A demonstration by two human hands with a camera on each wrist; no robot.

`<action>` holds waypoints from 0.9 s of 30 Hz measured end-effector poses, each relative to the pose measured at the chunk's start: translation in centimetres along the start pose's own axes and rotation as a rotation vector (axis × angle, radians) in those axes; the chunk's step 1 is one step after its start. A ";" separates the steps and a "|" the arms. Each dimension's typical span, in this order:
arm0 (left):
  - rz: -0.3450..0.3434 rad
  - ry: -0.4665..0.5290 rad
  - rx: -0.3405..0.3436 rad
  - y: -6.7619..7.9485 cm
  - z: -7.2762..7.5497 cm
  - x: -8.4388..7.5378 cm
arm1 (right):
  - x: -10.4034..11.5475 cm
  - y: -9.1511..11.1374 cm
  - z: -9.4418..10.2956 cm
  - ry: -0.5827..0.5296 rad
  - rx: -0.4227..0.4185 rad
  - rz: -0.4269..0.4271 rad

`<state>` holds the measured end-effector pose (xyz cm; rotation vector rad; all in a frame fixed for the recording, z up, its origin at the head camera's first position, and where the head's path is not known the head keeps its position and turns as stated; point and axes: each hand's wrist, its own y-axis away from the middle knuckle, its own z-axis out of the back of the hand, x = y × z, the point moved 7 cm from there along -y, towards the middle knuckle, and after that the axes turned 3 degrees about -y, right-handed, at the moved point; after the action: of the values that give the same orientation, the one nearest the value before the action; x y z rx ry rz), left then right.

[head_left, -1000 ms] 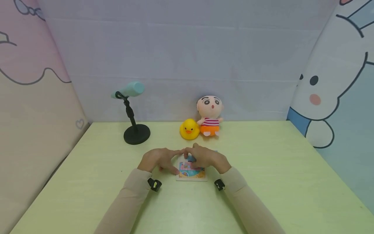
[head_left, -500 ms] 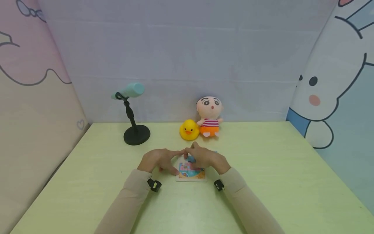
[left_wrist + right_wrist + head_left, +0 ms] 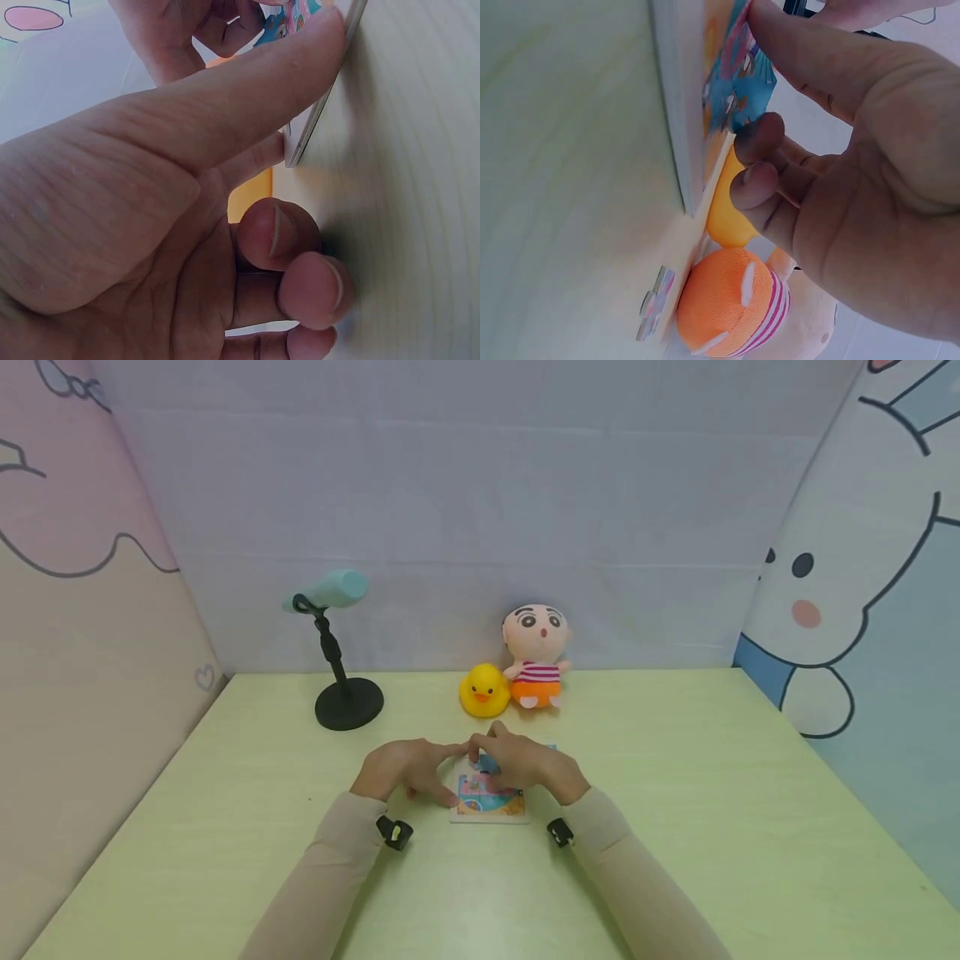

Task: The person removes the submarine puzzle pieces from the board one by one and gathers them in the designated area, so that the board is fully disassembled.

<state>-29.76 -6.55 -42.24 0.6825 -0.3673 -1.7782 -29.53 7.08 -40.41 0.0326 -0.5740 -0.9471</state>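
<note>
A small jigsaw puzzle board with a pale frame and a pink-and-blue picture lies on the table between both hands. My left hand rests along its left side. Its straight thumb presses the frame and its index finger reaches the far edge, while the other fingers curl loosely beside the board in the left wrist view. My right hand reaches over the board's right part. Between its thumb and fingers it pinches a blue puzzle piece, tilted up from the board. The right hand covers much of the picture's upper right.
A loose puzzle piece lies beyond the board on the right. Behind stand a yellow rubber duck and a plush doll in orange shorts. A turquoise cylinder on a black stand is at the back left.
Both hands keep nearly the same place on the board. The whole head view shifts slightly; no other movement shows.
</note>
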 end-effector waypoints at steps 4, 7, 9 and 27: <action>-0.006 -0.003 0.003 0.0 0.1 0.0 | 0.1 -0.1 0.1 0.017 -0.004 0.000; -0.007 -0.002 -0.001 0.0 0.1 0.1 | 0.1 -0.1 0.1 0.024 0.006 -0.001; -0.004 -0.001 -0.007 0.0 0.1 0.1 | 0.1 -0.1 0.1 0.030 0.012 0.000; 0.006 -0.021 -0.040 0.6 0.2 0.0 | 0.4 0.4 1.1 0.021 -0.017 0.144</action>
<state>-29.42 -6.74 -41.80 0.6344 -0.3465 -1.7840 -29.58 7.26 -39.15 -0.0134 -0.5413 -0.8105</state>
